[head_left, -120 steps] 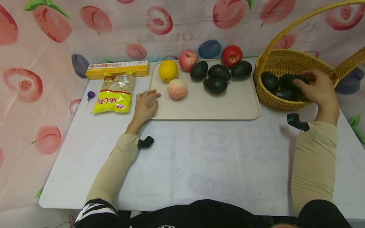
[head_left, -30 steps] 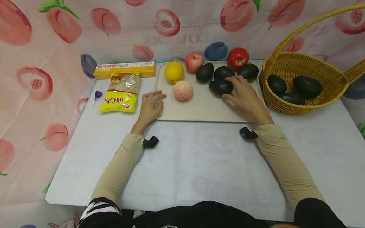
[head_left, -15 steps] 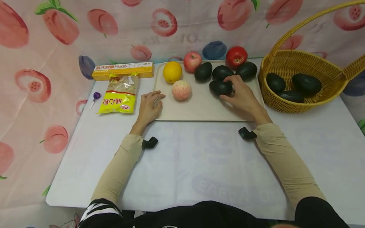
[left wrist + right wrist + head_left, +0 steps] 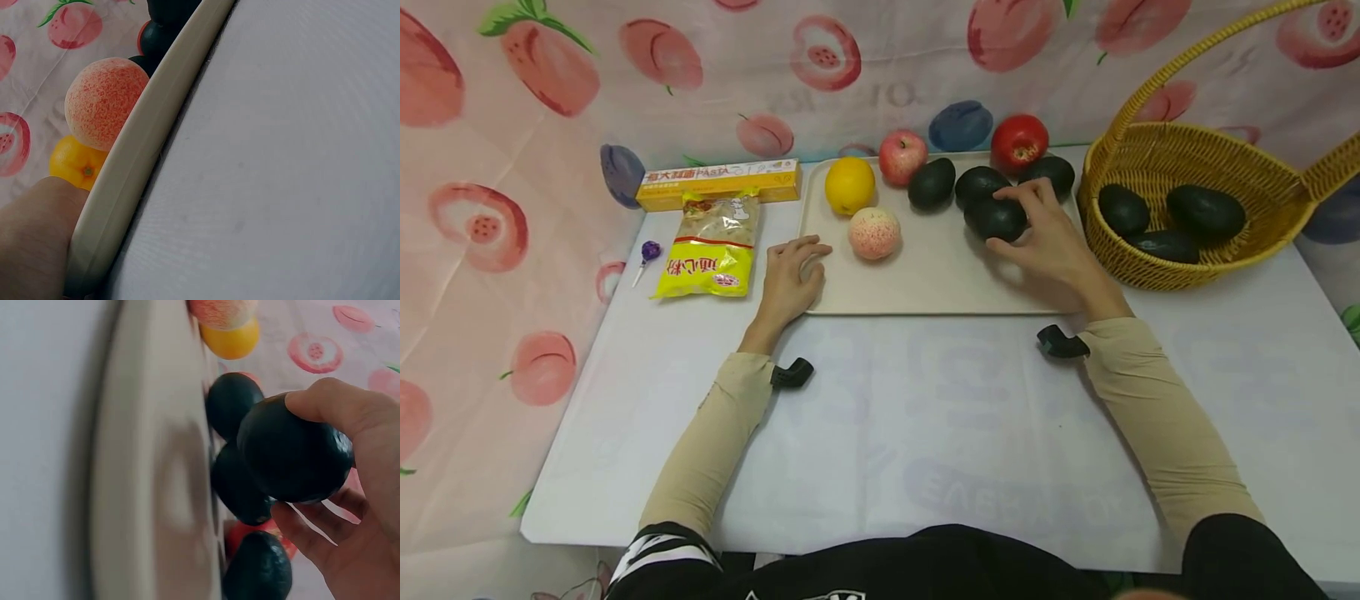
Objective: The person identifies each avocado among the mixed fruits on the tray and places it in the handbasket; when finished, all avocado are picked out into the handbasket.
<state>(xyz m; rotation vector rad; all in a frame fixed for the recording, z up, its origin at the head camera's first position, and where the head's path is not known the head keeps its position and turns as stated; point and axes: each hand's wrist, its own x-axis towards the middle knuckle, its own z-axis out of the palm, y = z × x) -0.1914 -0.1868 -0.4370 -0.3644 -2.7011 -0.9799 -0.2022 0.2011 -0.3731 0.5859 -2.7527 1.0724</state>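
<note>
My right hand (image 4: pixel 1051 237) pinches a dark green avocado (image 4: pixel 995 219) between thumb and fingers over the right part of the beige tray (image 4: pixel 925 287). In the right wrist view this avocado (image 4: pixel 294 450) appears raised in front of the others, the thumb on its top. Behind it on the tray lie more avocados: one (image 4: pixel 932 184) to the left, one (image 4: pixel 981 183) right behind, one (image 4: pixel 1051 175) near the back right corner. My left hand (image 4: pixel 792 279) rests at the tray's left edge with relaxed fingers, near a speckled pink peach (image 4: pixel 874 233) and an orange (image 4: pixel 850 186).
A yellow wicker basket (image 4: pixel 1187 271) with a tall handle stands right of the tray, three avocados inside. A pink apple (image 4: pixel 902 157) and a red round fruit (image 4: pixel 1019 143) sit at the tray's back. Left lie a pasta box (image 4: pixel 718 183), a yellow bag (image 4: pixel 707 250) and a lollipop (image 4: pixel 650 252).
My right hand left an avocado in the basket and came to the tray. It has since gripped the front avocado and shifted it slightly right. My left hand stays at the tray edge.
</note>
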